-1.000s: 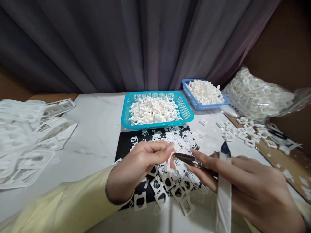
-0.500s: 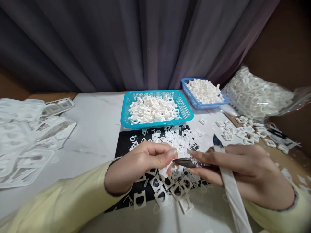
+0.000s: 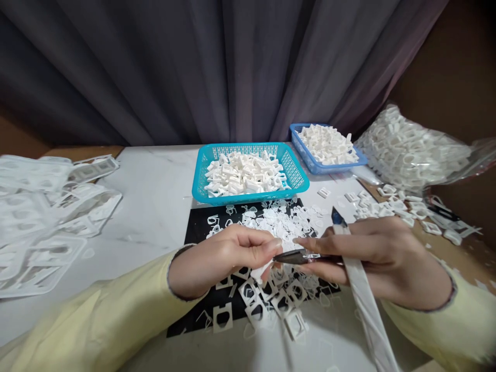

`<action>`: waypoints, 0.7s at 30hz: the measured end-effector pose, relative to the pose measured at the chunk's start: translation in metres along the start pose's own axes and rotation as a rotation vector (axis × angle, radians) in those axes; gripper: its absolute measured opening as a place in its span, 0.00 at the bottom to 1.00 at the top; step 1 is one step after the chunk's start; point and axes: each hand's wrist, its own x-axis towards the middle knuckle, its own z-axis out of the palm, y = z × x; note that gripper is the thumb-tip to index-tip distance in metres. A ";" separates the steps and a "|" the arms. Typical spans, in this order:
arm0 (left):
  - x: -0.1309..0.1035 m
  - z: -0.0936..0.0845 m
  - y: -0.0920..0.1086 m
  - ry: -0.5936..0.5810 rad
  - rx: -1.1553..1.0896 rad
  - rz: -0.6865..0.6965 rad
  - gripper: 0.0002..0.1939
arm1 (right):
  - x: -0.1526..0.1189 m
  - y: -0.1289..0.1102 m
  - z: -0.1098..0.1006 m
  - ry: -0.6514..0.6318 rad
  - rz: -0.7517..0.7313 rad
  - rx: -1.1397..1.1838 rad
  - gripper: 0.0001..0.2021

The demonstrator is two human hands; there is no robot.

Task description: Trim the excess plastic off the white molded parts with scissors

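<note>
My left hand (image 3: 228,258) pinches a small white piece (image 3: 260,272) over the black mat (image 3: 197,222). In my right hand (image 3: 375,258) are dark metal pliers (image 3: 292,257), whose tips touch or nearly touch the piece at my left fingertips. A blue-tipped tool with a white wrapped handle (image 3: 366,299) also lies across my right fingers. Below and behind my hands, white scraps (image 3: 279,217) and flat square pieces with holes (image 3: 222,318) are spread over the mat.
A turquoise basket (image 3: 248,199) of white parts stands behind the mat. Farther right are a blue basket (image 3: 337,168) and a clear bag (image 3: 411,147), both full of parts. Loose parts (image 3: 387,206) lie at the right, white moulded sheets (image 3: 34,206) at the left.
My right hand, with the pliers and the wrapped tool, has shifted slightly left and up. My left hand has barely moved and keeps its pinch on the white piece.
</note>
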 end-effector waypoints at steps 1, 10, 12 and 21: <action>0.000 0.000 0.000 0.002 -0.011 -0.007 0.16 | 0.000 0.000 0.000 -0.004 -0.003 0.005 0.08; 0.000 0.000 0.000 -0.034 -0.101 -0.032 0.16 | -0.004 0.003 -0.004 0.083 0.076 0.063 0.10; 0.000 0.001 0.001 -0.021 -0.093 -0.043 0.15 | -0.004 0.002 -0.005 0.070 0.083 0.058 0.10; -0.001 0.004 0.004 -0.036 -0.129 -0.070 0.18 | -0.003 -0.001 -0.005 0.003 0.015 0.075 0.07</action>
